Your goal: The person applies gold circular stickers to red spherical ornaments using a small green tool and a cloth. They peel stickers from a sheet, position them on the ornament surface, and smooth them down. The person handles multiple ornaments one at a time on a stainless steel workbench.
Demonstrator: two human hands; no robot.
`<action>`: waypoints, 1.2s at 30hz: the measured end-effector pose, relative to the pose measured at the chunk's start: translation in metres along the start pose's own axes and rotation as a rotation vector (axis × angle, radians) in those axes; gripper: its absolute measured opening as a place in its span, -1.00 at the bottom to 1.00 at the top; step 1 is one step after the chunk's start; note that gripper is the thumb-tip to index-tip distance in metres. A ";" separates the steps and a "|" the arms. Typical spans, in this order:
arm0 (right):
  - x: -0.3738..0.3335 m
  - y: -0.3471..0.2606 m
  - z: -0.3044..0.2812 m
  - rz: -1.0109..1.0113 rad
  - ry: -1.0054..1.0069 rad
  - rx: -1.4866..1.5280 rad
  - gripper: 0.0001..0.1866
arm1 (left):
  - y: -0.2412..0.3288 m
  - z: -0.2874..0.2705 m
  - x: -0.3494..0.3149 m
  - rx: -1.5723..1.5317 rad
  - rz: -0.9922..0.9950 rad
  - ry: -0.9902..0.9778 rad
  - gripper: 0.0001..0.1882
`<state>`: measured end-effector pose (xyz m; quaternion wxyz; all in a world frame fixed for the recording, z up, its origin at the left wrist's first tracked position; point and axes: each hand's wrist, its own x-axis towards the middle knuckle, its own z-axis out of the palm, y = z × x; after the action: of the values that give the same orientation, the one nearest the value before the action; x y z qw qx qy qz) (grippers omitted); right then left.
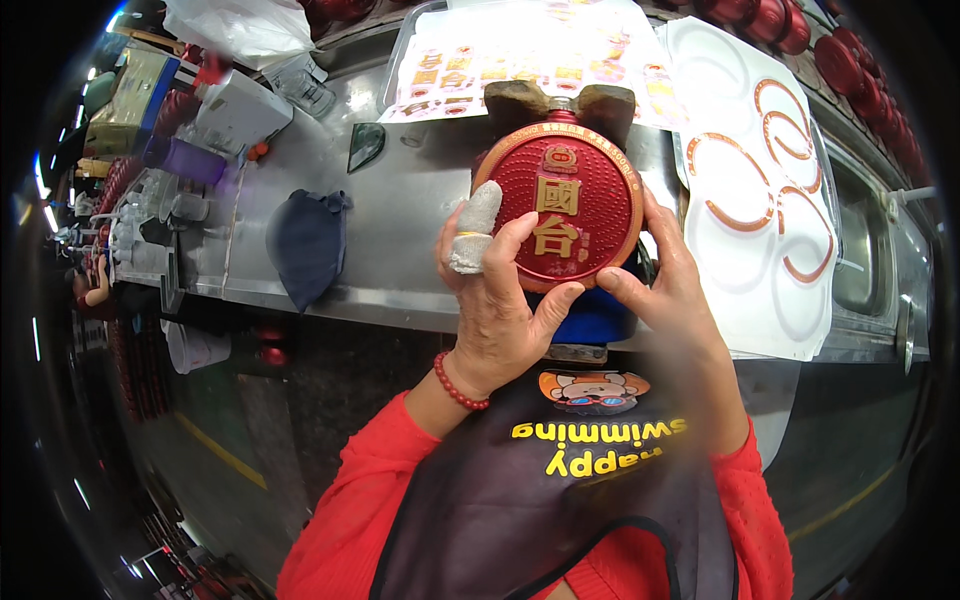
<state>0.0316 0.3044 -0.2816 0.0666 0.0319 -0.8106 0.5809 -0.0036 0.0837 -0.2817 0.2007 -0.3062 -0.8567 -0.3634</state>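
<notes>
A round, flat red bottle [606, 205] with raised gold characters and a printed orange-gold band around its rim faces me, its neck at the top. Behind the neck are two dark brown blocks [606, 105], and something blue [597, 318] shows under the bottle. My left hand [497, 290] is around the lower left rim, one fingertip pressing on the bottle's face. Another of its fingers wears a whitish cloth wrap held by a thin band. My right hand [672, 285] grips the right rim, thumb on the lower front edge, fingers partly hidden behind.
A sheet of red and gold decals [540, 60] lies in a tray at the back. Right of me, a white sheet [740, 290] carries several curved orange strips. A dark blue cloth [307, 245] rests on the metal table [400, 250]. Several red round pieces [850, 75] stand back right, near a sink [865, 245].
</notes>
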 end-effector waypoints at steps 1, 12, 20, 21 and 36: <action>0.001 0.000 0.000 -0.007 0.009 -0.038 0.09 | -0.002 -0.002 -0.001 -0.010 0.001 -0.002 -0.15; 0.001 -0.002 0.004 0.053 0.017 -0.059 0.03 | -0.021 -0.008 -0.024 -0.175 -0.225 0.069 -0.07; -0.003 -0.001 0.004 0.118 0.009 -0.001 0.11 | -0.013 -0.016 -0.020 -0.174 -0.292 0.042 -0.56; -0.003 -0.001 0.005 0.114 0.011 0.006 0.11 | -0.011 -0.016 -0.019 -0.222 -0.307 0.076 -0.64; -0.002 -0.007 0.007 0.041 0.009 -0.134 0.11 | -0.014 -0.010 -0.019 -0.442 -0.262 0.164 -0.82</action>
<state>0.0341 0.2958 -0.2779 0.0602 0.0082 -0.8480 0.5266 0.0016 0.0613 -0.2928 0.1488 -0.1987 -0.7697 -0.5881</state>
